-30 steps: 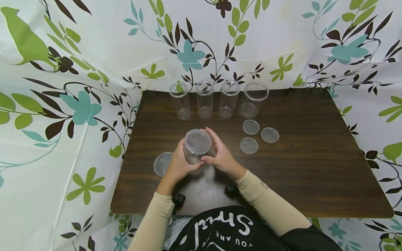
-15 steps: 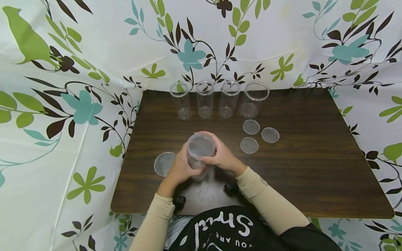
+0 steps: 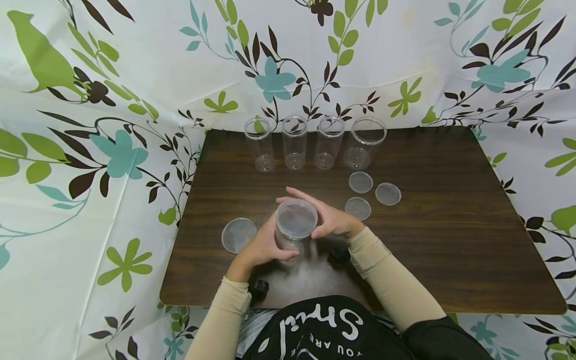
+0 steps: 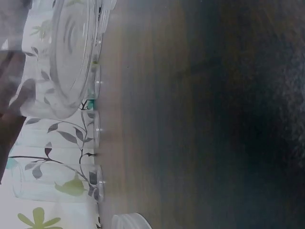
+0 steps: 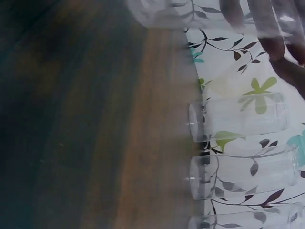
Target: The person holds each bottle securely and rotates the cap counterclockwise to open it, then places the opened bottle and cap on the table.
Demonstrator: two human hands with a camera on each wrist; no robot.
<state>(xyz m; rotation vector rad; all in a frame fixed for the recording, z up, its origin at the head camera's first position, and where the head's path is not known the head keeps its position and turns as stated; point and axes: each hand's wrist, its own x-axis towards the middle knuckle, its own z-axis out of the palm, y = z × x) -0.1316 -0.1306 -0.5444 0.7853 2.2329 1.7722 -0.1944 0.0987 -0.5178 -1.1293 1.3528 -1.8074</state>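
Clear jar (image 3: 294, 230) upright near the table's (image 3: 450, 240) front edge — left hand (image 3: 263, 245) grips its body, right hand (image 3: 328, 220) clasps the lid (image 3: 297, 218) rim.

Four open jars (image 3: 315, 142) in a row along worktop (image 3: 450, 240) rear edge. Three lids (image 3: 370, 194) clustered right of centre, before the row. Lidded jar (image 3: 294, 227) front-centre between both hands; one lid (image 3: 237, 234) to its left.

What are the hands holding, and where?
A clear plastic jar: the left hand grips its side, the right hand its lidded top rim.
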